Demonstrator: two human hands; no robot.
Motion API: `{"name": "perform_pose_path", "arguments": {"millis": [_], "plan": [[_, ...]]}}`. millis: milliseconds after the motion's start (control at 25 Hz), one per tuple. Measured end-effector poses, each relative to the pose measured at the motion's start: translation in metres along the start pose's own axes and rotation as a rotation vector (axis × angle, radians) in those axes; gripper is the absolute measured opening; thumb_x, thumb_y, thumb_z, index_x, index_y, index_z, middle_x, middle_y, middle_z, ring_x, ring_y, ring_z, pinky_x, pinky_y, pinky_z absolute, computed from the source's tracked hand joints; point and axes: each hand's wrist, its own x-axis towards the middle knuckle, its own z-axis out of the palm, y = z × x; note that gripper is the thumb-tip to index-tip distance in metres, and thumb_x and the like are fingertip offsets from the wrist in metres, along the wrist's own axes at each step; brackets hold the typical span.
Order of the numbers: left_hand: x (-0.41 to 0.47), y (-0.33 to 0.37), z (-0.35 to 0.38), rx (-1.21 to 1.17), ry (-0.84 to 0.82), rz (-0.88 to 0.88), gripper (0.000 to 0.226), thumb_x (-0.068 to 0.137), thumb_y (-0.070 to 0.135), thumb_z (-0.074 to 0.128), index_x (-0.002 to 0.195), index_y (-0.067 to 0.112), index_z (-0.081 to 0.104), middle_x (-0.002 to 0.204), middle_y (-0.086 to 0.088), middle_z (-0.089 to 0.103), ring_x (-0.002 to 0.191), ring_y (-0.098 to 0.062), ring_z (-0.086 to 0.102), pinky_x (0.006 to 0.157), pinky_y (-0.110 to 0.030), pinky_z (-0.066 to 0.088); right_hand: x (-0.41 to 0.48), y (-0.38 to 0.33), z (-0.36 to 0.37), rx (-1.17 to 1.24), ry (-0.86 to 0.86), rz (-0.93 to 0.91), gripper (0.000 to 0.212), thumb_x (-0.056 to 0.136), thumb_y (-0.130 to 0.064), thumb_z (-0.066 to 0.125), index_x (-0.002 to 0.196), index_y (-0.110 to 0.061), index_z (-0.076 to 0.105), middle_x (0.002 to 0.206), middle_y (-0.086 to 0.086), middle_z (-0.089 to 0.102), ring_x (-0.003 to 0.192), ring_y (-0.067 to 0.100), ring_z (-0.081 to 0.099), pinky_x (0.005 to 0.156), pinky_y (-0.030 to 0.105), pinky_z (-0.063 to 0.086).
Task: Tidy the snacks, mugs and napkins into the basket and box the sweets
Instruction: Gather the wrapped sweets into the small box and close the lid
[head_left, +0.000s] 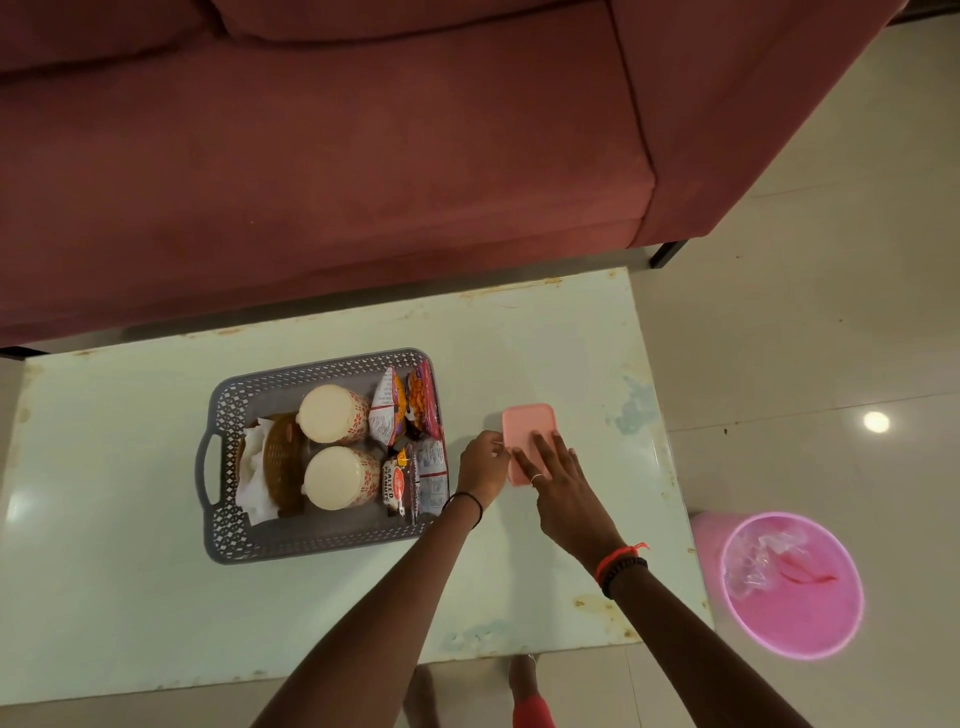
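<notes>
Box: pink box (527, 434) with its lid on, lying flat on the desk (545, 353), just to the right of the basket (311, 540) and apart from it.
Basket: grey, perforated, with a handle at its left end; it sits left of middle on the desk.
Basket contents: two mugs (335, 421) side by side in the middle, white napkins (254, 467) with a brown woven holder at the left end, snack packets (410, 447) along the right end.
Right hand: right hand (556, 483) lies flat on the box lid, fingers spread and pressing down.
Left hand: left hand (483, 462) is between basket and box, fingers curled in against the box's left edge; whether it pinches the lid rim or only steadies it, I cannot tell.
Sweets: none visible loose on the desk; probably inside the box, though that is hidden.
Step in hand: by my reading, closing the box, the last part of the task, since the basket already looks filled.
Next move: likely firm, even pressure round the lid's edge until it seats all the way, with the left hand keeping the box from sliding away from the basket side.
Risk: a corner left unseated could let the lid lift.
Nearby: pink bin (792, 584) on the floor, right of the desk, well apart from the box.
</notes>
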Motion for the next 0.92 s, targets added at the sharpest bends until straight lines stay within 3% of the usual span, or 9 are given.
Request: {"name": "perform_pose_path", "arguments": {"millis": [80, 160, 320, 440, 560, 720, 920], "plan": [[0.001, -0.001, 0.000, 0.012, 0.015, 0.023, 0.028, 0.092, 0.008, 0.048, 0.118, 0.001, 0.057, 0.121, -0.018, 0.063, 0.111, -0.031, 0.059, 0.087, -0.032, 0.048, -0.001, 0.001, 0.003, 0.009, 0.027, 0.004, 0.072, 0.092, 0.008, 0.037, 0.151, -0.026, 0.012, 0.160, 0.009, -0.005, 0.144, 0.029, -0.016, 0.118, 0.041, -0.002], [0.003, -0.002, -0.001, 0.006, 0.030, 0.036, 0.027, 0.091, 0.004, 0.048, 0.117, -0.001, 0.057, 0.120, -0.019, 0.063, 0.110, -0.031, 0.059, 0.088, -0.033, 0.049, 0.001, 0.001, 0.003, 0.101, 0.060, 0.016, 0.064, 0.094, 0.004, 0.039, 0.149, -0.023, 0.023, 0.160, 0.007, 0.000, 0.146, 0.025, -0.012, 0.118, 0.036, 0.003], [-0.004, 0.000, 0.001, 0.048, 0.064, 0.131, 0.037, 0.091, 0.002, 0.049, 0.129, 0.003, 0.047, 0.130, -0.019, 0.051, 0.120, -0.031, 0.052, 0.094, -0.033, 0.046, 0.014, 0.002, -0.010, 0.427, 0.126, 0.192, 0.037, 0.095, -0.002, 0.046, 0.130, -0.009, 0.054, 0.153, 0.005, 0.034, 0.146, 0.018, 0.023, 0.115, 0.024, 0.022], [-0.011, -0.003, 0.003, 0.255, 0.006, 0.335, 0.066, 0.091, 0.014, 0.056, 0.146, 0.008, 0.022, 0.156, -0.011, 0.020, 0.139, -0.025, 0.031, 0.113, -0.035, 0.034, 0.018, 0.003, -0.015, 0.336, 0.123, 0.166, 0.038, 0.093, 0.001, 0.048, 0.129, -0.009, 0.055, 0.150, 0.003, 0.039, 0.143, 0.016, 0.028, 0.114, 0.024, 0.028], [-0.010, -0.008, 0.006, 0.570, -0.072, 0.440, 0.077, 0.088, 0.024, 0.060, 0.148, 0.007, 0.014, 0.160, -0.005, 0.000, 0.145, -0.023, 0.019, 0.118, -0.033, 0.025, 0.018, 0.001, -0.014, 0.271, 0.136, 0.153, 0.039, 0.094, 0.000, 0.047, 0.131, -0.012, 0.054, 0.151, 0.002, 0.037, 0.143, 0.015, 0.027, 0.109, 0.022, 0.034], [-0.010, -0.004, 0.010, 0.693, -0.026, 0.419, 0.073, 0.089, 0.018, 0.059, 0.147, 0.008, 0.016, 0.160, -0.006, -0.006, 0.145, -0.023, 0.020, 0.116, -0.032, 0.029, 0.020, 0.003, -0.012, 0.251, 0.151, 0.159, 0.038, 0.093, 0.000, 0.048, 0.128, -0.012, 0.056, 0.147, 0.003, 0.043, 0.140, 0.017, 0.034, 0.106, 0.025, 0.040], [-0.015, 0.003, 0.011, 0.672, 0.015, 0.388, 0.072, 0.086, 0.013, 0.062, 0.145, 0.009, 0.023, 0.160, -0.005, 0.001, 0.142, -0.024, 0.026, 0.111, -0.032, 0.036, 0.051, 0.002, -0.028, 0.610, 0.203, 0.456, 0.040, 0.097, -0.004, 0.041, 0.136, -0.004, 0.045, 0.138, 0.012, 0.047, 0.125, 0.029, 0.048, 0.099, 0.031, 0.043]]}}
